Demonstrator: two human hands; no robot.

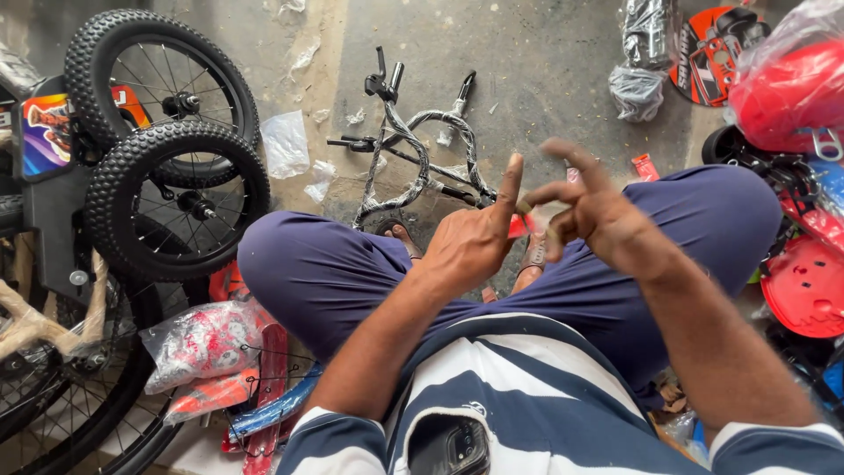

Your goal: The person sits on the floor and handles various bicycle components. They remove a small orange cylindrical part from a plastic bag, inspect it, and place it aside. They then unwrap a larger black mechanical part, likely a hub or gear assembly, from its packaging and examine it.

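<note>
Red part (519,226) between hands; wrapped handlebar (413,149) beyond (wheels (176,198) left).

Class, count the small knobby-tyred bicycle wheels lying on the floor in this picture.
2: the upper wheel at top left, and the lower wheel overlapping it just below. Larger, thinner wheels run off the bottom-left edge, so more may be hidden.

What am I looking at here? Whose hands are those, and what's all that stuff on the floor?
The camera sits on a person's head and looks down, so you see their own lap and arms. They sit on a concrete floor. The left hand and right hand meet over the knees, pinching a small red piece; it is too blurred to name. On the floor ahead lie wrapped bicycle handlebars. At the left stand two small knobby bicycle wheels. At the right are red plastic parts.
</note>
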